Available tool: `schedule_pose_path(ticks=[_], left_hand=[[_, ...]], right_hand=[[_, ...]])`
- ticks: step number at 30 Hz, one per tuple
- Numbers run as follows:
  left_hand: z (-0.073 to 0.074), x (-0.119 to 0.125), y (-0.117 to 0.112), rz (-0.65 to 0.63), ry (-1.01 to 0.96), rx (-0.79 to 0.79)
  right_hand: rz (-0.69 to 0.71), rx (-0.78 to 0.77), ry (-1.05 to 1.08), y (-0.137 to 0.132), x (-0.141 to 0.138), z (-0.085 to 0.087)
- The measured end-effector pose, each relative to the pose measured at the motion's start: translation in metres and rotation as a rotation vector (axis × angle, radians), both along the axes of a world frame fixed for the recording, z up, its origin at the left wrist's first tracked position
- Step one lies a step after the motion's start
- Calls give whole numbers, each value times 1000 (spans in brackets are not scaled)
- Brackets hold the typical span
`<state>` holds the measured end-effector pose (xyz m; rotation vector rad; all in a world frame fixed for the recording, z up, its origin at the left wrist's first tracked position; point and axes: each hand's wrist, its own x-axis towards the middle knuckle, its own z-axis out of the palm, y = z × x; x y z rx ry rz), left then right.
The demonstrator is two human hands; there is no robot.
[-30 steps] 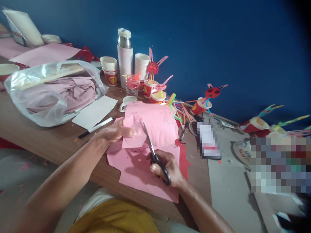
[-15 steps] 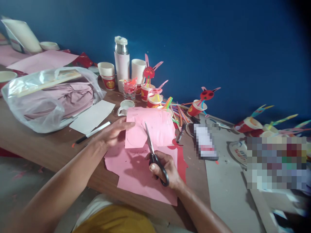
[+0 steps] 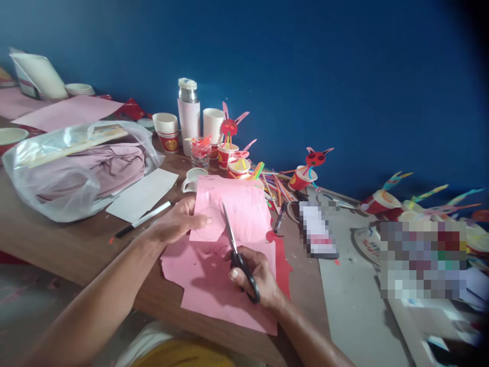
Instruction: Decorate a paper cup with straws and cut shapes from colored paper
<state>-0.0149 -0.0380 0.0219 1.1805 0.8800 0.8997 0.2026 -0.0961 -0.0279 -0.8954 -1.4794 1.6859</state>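
Note:
My left hand [image 3: 181, 219] pinches the left edge of a pink paper sheet [image 3: 248, 211], its thumb lying on top beside a drawn circle outline. The sheet is curled on its right side and raised over the table. Fingers of my right hand [image 3: 254, 275] are wrapped round the black handles of a pair of scissors [image 3: 234, 239]. The blades point up and away, lying against the sheet right of the circle; they look nearly closed. Below lies a larger pink paper [image 3: 229, 300], with red paper [image 3: 282, 265] showing under its right side.
A clear plastic bag [image 3: 84, 173] with folded cloth, a white card [image 3: 143, 193] and a marker [image 3: 143, 219] lie at left. Behind stand a flask [image 3: 189, 122], paper cups [image 3: 166, 132] and a glass of scraps [image 3: 200, 152]. A phone [image 3: 317, 229] lies at right.
The left thumb has come down further onto the sheet, nearer the drawn circle. The scissors stay in my right hand beside the circle. The whole view has shifted slightly.

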Motion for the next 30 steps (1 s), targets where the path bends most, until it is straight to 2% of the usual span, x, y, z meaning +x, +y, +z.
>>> schedule_pose_path(ticks=[9, 15, 23, 30], left_hand=[[0, -2, -3, -21, -28, -102], [5, -3, -5, 9, -18, -150], [7, -6, -5, -58, -70, -150], [7, -7, -4, -92, -89, -118]], right_hand=[[58, 23, -28, -1, 2, 1], [57, 11, -91, -4, 4, -1], [84, -20, -185, -5, 6, 1], [80, -65, -119, -5, 4, 3]])
